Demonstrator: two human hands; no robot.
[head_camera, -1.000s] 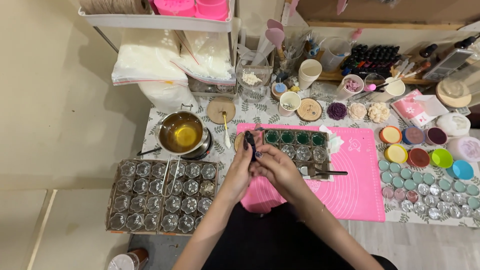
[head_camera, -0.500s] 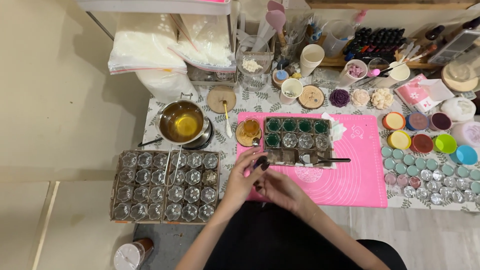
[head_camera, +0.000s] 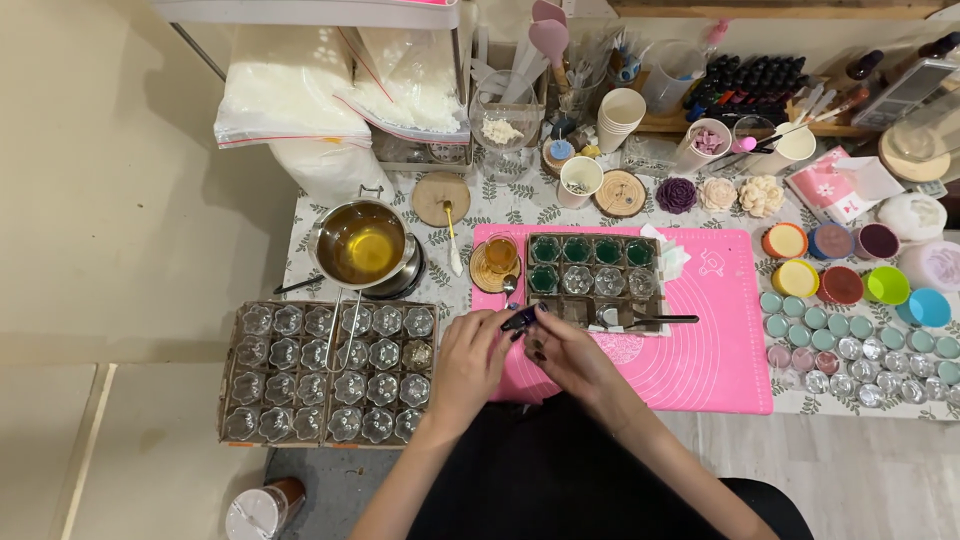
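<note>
Bench, seen from above.

- Left hand: closed around a small dark bottle, gripping it over the near left corner of the pink mat.
- Right hand: fingers pinched at the bottle's end, touching it; the two hands meet there.
- Bottle: held just in front of the small tray, clear of the mat surface.
- Small tray: on the mat; rows of glass cups, several filled green, the rest clear. A spoon lies along its near edge.
- Large tray: left of the hands, off the mat; clear flower-shaped cups in rows.
- Pot: behind the large tray, holding yellow liquid.
- Amber glass: on a round coaster between pot and small tray.
- Silicone cups: coloured, at the right of the mat, with small tins near them.
- White bags: on the shelf at the far left.
</note>
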